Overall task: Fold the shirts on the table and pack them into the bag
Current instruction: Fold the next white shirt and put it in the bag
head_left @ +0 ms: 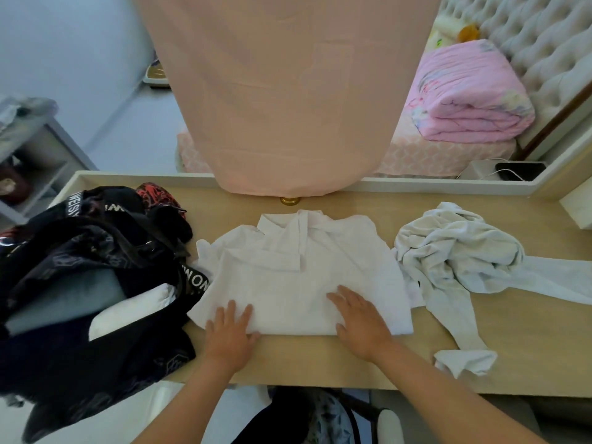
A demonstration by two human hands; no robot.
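A white collared shirt [298, 270] lies partly folded in the middle of the pale wooden bench [320, 363], collar toward the far edge and its sides turned in over the front. The left grip [230, 331] lies flat on the shirt's near left corner, fingers straight and slightly apart, with the heel of the palm on the bare bench; it has hold of nothing. The right grip [360, 322] presses flat on the near right part of the same shirt, fingers straight and spread, also clasping nothing. At the left end of the bench, touching the shirt's edge, stands an open black bag [96, 238] with white lettering on its straps; inside it show a folded grey garment [64, 296] and a folded white garment [128, 312]. To the right of the shirt, just beside it, sits a second white shirt [455, 251], crumpled in a heap with one sleeve trailing toward the near edge. A pink cloth [282, 91] hangs down over the bench's far edge. Beyond it is a bed [448, 155] carrying a folded pink quilt [467, 97].
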